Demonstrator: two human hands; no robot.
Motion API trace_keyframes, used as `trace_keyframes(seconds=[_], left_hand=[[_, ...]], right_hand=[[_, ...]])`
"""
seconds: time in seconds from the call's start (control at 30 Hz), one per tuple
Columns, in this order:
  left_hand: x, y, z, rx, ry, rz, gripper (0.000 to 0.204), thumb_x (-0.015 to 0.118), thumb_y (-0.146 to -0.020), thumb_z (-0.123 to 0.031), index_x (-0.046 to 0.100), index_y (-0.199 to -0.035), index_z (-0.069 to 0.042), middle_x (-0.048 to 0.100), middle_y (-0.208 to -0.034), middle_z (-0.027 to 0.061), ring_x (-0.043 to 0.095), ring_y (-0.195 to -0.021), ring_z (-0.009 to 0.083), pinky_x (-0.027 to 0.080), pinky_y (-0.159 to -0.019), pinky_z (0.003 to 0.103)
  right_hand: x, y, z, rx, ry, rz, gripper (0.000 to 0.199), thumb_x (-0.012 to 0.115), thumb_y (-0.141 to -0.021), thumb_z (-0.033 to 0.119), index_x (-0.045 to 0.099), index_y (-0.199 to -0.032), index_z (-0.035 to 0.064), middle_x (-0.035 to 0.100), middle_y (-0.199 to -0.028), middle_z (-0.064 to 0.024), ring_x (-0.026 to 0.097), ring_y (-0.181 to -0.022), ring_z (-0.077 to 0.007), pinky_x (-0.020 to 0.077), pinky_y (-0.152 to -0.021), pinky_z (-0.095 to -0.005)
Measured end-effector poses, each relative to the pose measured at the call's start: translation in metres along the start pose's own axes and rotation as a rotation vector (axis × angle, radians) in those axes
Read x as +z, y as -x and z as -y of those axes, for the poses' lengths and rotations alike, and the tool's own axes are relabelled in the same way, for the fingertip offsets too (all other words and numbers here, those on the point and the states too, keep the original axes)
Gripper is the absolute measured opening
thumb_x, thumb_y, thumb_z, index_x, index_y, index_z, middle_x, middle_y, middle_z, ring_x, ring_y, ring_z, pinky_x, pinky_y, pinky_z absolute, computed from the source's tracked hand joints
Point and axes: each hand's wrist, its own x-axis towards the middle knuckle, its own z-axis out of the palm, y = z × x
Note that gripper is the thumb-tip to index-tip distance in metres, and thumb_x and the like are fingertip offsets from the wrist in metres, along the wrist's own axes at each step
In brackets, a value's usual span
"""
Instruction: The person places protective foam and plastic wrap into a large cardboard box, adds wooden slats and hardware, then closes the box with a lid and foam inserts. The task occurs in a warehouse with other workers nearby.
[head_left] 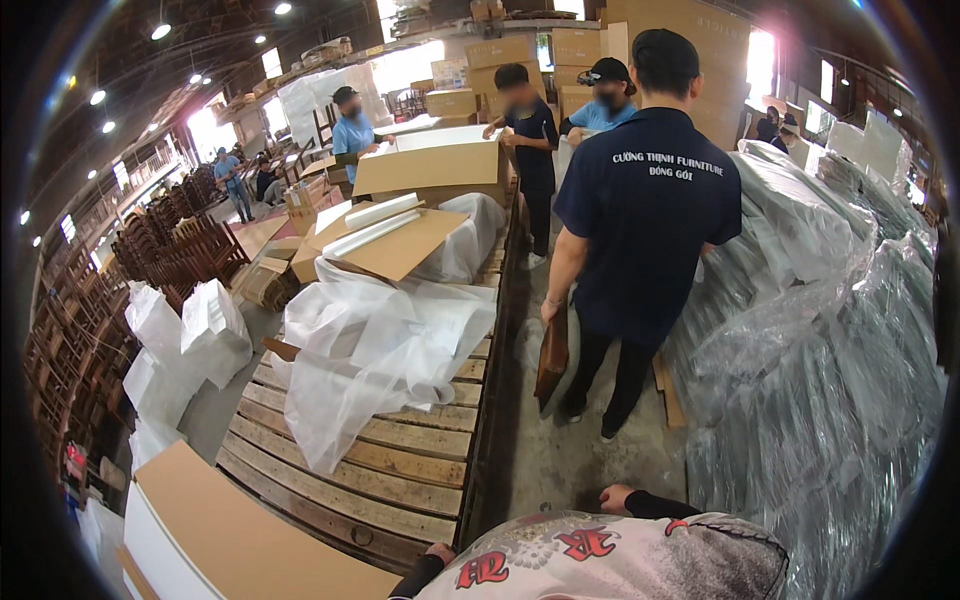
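Observation:
My right hand [615, 497] hangs over the concrete aisle at the lower middle, its fingers loosely curled with nothing seen in them. At the lower edge, my left hand [440, 552] shows only in part beside the platform's near corner; its fingers are mostly hidden. To its left lies a large brown cardboard sheet [235, 525] with a white side. A slatted wooden platform [345, 440] runs away from me, with crumpled translucent foam wrap [385, 345] on it. Ahead, a person in a dark shirt [650, 210] has their back to me and carries a brown wooden panel [553, 355] low in the left hand.
Plastic-wrapped goods [800, 420] pile high along the right. Farther along the platform, people stand around a large open carton [430, 170]. White wrapped bundles [215, 330] and stacked wooden chairs [185, 245] stand on the left. The aisle [535, 460] runs between platform and pile.

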Motion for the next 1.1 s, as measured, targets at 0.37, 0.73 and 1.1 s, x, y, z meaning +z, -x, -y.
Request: trace_keyframes(seconds=[0.37,0.73,1.1], left_hand=[[-0.003,-0.007,-0.005,-0.089,0.117,0.13,0.044,0.061,-0.084,-0.045,0.077,-0.106,-0.011,0.073,-0.111,0.0193,0.069,-0.11,0.0356,0.054,-0.095,0.045],[-0.018,0.008,-0.007,-0.116,0.095,0.098,0.041,0.061,-0.085,-0.038,0.077,-0.106,-0.007,0.072,-0.112,0.0209,0.069,-0.11,0.0368,0.055,-0.096,0.045],[-0.008,0.053,-0.079,-0.321,0.205,-0.078,0.035,0.066,-0.077,-0.028,0.078,-0.102,-0.006,0.073,-0.109,0.0202,0.069,-0.11,0.0362,0.055,-0.096,0.044]], right_hand=[[-0.005,-0.003,0.039,-0.09,0.065,0.026,0.055,0.071,-0.083,0.038,0.069,-0.13,0.0102,0.071,-0.125,-0.0132,0.067,-0.115,-0.0292,0.0526,-0.099,-0.04],[0.0,0.008,0.031,-0.114,-0.011,0.012,0.055,0.07,-0.082,0.038,0.069,-0.129,0.0082,0.071,-0.124,-0.0143,0.067,-0.115,-0.0302,0.0515,-0.1,-0.0405],[-0.011,0.026,-0.042,-0.208,0.072,0.013,0.054,0.069,-0.083,0.037,0.068,-0.129,0.0076,0.072,-0.122,-0.0143,0.069,-0.112,-0.029,0.053,-0.099,-0.0401]])
